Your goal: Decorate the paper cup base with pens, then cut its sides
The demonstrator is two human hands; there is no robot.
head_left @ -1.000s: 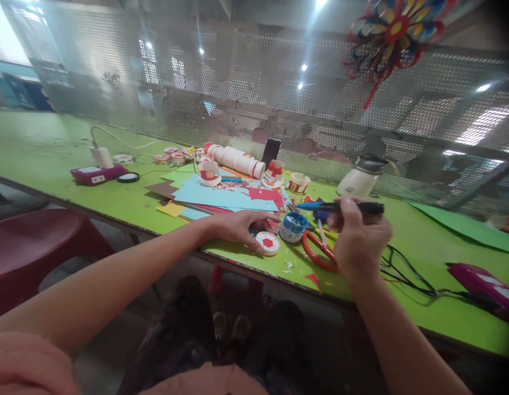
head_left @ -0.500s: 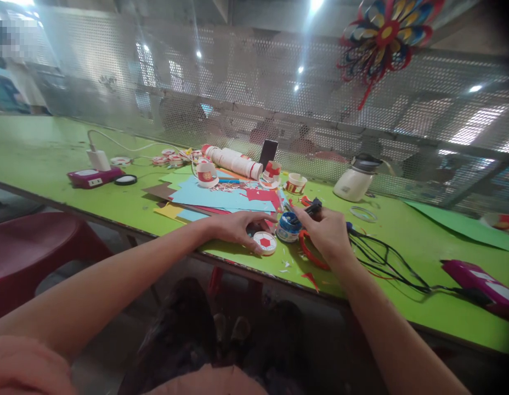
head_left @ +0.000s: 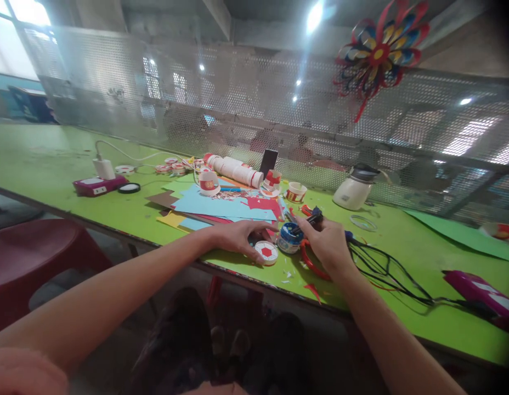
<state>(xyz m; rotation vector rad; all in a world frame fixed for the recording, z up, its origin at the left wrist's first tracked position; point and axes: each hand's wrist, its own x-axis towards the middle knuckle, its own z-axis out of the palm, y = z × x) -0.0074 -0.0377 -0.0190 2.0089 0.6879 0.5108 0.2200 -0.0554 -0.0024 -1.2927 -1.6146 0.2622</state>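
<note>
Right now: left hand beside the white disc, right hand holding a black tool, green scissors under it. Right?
No: the head view shows the scissors under the right hand are red, not green. Left hand beside the white disc and the black tool are as said.

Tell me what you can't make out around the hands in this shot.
Head view only:
dark tool: mostly covered by the right hand; its kind is unclear.
red scissors: blades hidden under that hand.
left hand: whether its fingertips press the white disc is too small to tell.
paper cups: print too small to read.
</note>
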